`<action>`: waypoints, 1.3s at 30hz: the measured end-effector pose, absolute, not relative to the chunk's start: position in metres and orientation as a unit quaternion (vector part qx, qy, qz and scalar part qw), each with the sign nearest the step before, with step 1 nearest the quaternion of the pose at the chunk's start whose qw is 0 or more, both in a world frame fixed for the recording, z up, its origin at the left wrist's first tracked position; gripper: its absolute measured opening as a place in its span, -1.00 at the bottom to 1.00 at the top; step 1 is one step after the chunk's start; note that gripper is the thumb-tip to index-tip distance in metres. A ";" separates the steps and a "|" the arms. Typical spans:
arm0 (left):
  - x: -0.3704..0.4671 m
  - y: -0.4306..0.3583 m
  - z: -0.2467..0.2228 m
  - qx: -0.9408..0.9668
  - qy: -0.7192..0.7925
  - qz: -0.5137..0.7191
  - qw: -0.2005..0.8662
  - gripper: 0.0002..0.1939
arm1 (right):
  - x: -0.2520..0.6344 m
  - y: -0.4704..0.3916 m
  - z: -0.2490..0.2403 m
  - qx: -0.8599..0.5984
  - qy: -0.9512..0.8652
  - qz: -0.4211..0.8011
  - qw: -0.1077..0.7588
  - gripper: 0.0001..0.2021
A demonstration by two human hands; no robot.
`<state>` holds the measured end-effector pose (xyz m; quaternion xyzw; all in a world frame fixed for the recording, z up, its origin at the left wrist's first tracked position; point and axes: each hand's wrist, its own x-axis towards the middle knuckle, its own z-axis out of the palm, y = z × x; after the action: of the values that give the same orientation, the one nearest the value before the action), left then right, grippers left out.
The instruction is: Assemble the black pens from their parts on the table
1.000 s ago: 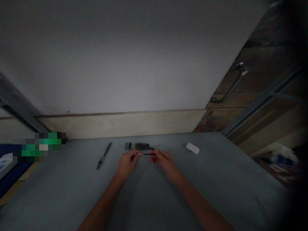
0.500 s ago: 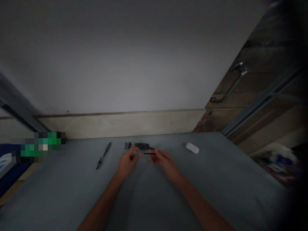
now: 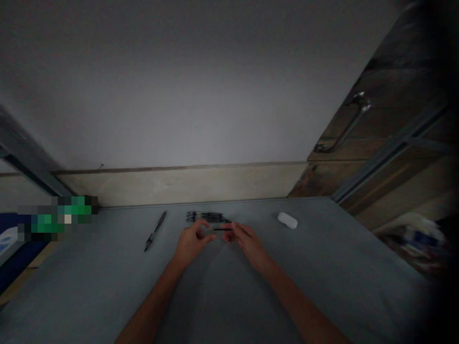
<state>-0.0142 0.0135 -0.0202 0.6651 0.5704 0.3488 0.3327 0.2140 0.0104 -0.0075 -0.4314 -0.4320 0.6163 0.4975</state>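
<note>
Over the grey table, my right hand [image 3: 245,240] pinches a thin black pen part [image 3: 222,230], which points left and lies nearly level. Its left end looks pale and blurred, so its exact kind is hard to make out. Facing that end, my left hand [image 3: 190,242] has its thumb and index finger apart in a curve, and I see nothing gripped in it. Just beyond both hands lies a row of several black pens [image 3: 206,217], side by side. A single dark pen [image 3: 155,231] rests slantwise to the left of my left hand.
A white rounded case [image 3: 287,220] lies on the grey table [image 3: 229,301] to the right. Behind the table stands a pale wall [image 3: 193,105]. At the right is a wooden door with a metal handle [image 3: 349,126]. A blurred patch of green [image 3: 79,208] sits at the left edge.
My left thumb and index finger have parted from the pen part's pale end, widening the gap between them. My right hand keeps its hold in nearly the same place.
</note>
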 end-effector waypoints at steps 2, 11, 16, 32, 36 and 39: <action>-0.015 0.012 -0.019 0.677 0.565 0.342 0.325 -0.66 | 0.214 0.011 -0.008 -0.431 -0.430 0.618 0.497 -0.40; -0.014 0.010 -0.018 0.679 0.560 0.352 0.318 -0.64 | 0.213 0.011 -0.010 -0.431 -0.426 0.617 0.501 -0.39; -0.014 0.011 -0.017 0.679 0.565 0.341 0.320 -0.71 | 0.214 0.010 -0.009 -0.430 -0.428 0.620 0.497 -0.40; -0.012 0.008 -0.011 0.660 0.581 0.356 0.316 -0.54 | 0.215 0.011 -0.009 -0.429 -0.428 0.619 0.499 -0.42; -0.012 0.007 -0.010 0.681 0.574 0.342 0.299 -0.48 | 0.215 0.012 -0.010 -0.431 -0.428 0.619 0.498 -0.39; -0.011 0.007 -0.009 0.682 0.573 0.341 0.300 -0.49 | 0.215 0.012 -0.011 -0.429 -0.427 0.620 0.500 -0.38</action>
<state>-0.0112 0.0065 -0.0092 0.6825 0.5725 0.3414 0.2999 0.2152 0.0119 -0.0106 -0.4287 -0.4266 0.6197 0.5001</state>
